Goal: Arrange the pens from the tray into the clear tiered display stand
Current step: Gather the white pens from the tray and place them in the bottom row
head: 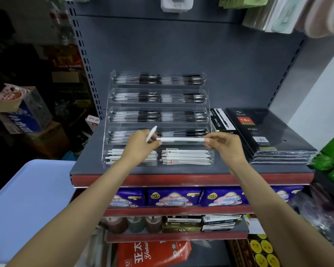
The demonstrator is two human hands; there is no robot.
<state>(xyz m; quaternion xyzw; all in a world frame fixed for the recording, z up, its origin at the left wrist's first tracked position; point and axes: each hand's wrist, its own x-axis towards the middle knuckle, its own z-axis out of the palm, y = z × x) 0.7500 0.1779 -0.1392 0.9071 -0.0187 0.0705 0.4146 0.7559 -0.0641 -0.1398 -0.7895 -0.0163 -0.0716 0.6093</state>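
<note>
Left white pens (114, 156) in bottom tier partly behind left hand (141, 145).

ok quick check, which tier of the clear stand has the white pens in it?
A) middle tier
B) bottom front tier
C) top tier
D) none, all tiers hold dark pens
B: the white pens lie in the bottom front tier of the clear stand, while the tiers above hold dark pens; the left hand and right hand hold another white pen over it.
</note>
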